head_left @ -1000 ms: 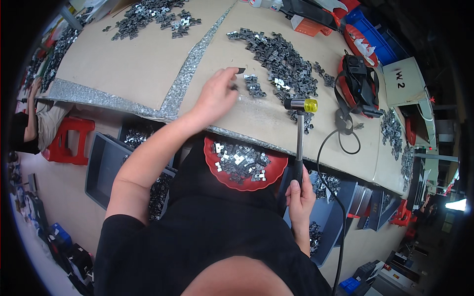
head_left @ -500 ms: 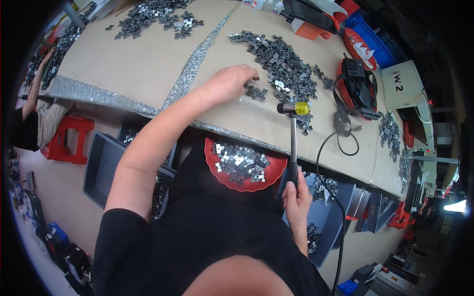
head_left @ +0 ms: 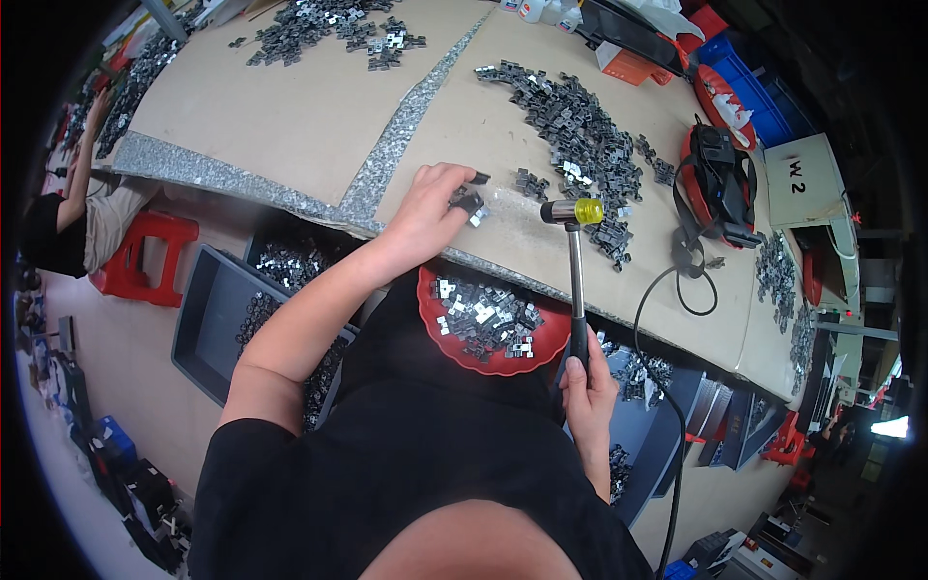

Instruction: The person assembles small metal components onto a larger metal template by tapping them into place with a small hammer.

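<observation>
Near the table's front edge, my left hand [head_left: 425,215] curls its fingers round a few small dark metal pieces [head_left: 470,202]. A dark bit shows at its fingertip. My right hand [head_left: 588,391] grips the black handle of a mallet [head_left: 578,280], held upright with its yellow-faced head over the table edge. A red scalloped bowl [head_left: 462,360] of shiny and dark metal pieces [head_left: 488,314] rests at my lap, below the edge. Beyond my hands spreads a large heap of such pieces [head_left: 590,130], with a small cluster [head_left: 531,184] nearer to me.
Another heap [head_left: 314,29] lies at the far left. Right of the main heap sits a black-and-red strapped device [head_left: 717,184] with a trailing cable [head_left: 650,372]. Grey bins [head_left: 208,324] stand under the table. At far left, a person's arm [head_left: 85,155] is near a red stool [head_left: 150,256].
My left hand has drawn back from the small cluster toward the table's front edge, with metal pieces in its fingers. The right hand still holds the mallet; the view has shifted slightly.
</observation>
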A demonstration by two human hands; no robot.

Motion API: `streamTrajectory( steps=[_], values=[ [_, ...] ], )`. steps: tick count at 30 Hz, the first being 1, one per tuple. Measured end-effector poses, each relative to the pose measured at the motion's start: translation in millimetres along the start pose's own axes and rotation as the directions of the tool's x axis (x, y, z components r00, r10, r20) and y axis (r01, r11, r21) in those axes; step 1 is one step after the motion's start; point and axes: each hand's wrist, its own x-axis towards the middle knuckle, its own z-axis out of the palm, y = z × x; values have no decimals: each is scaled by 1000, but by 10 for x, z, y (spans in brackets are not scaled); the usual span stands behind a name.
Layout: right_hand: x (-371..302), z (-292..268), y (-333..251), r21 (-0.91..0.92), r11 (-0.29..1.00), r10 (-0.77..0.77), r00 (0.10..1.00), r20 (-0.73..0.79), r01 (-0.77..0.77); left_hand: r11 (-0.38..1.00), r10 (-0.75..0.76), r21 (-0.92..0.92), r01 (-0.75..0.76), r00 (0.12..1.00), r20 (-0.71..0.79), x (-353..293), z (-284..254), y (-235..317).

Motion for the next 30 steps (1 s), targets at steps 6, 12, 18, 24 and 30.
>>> streamTrajectory(
  steps=[6,12,18,24,30],
  values=[
    [-34,29,44,-20,997,-79,996,-38,78,989,147,-36,-143,976,161,-64,-171,-41],
    [-33,57,-77,-93,985,-150,988,-24,147,960,232,133,-248,965,123,9,131,313],
    [-30,36,-56,-275,959,-63,997,33,69,974,197,88,-211,970,143,97,255,372],
    [-6,18,-137,-359,933,41,997,65,-15,984,180,-12,-180,976,124,50,210,287],
    [-14,2,-143,-335,940,-54,997,51,68,995,65,-87,-53,988,137,28,244,283]
  ],
)
